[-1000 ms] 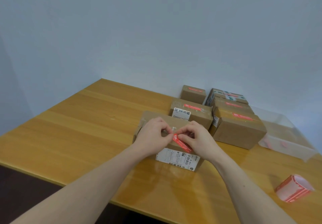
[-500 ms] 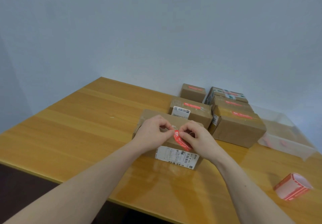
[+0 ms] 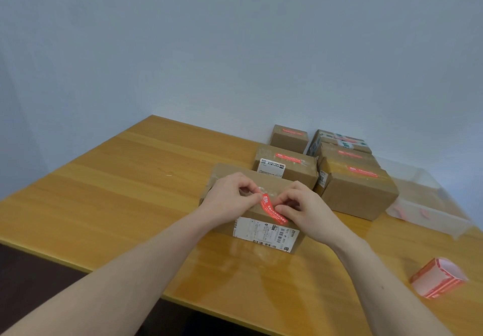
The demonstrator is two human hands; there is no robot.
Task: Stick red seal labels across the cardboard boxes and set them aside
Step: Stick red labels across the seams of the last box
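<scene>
A brown cardboard box with a white shipping label on its front face stands on the table before me. Over its top near edge a red seal label runs diagonally. My left hand pinches the label's upper left end between thumb and forefinger. My right hand holds the label's lower right part with curled fingers and thumb. Whether the label is stuck down on the box is unclear.
Several sealed boxes with red labels stand behind and to the right. A clear plastic tray lies at the right edge of the wooden table. A roll of red labels lies near the front right.
Both hands stayed on the box top. The red label has shifted slightly and now lies flatter along the box's near edge, with the left fingertips at its upper end.
</scene>
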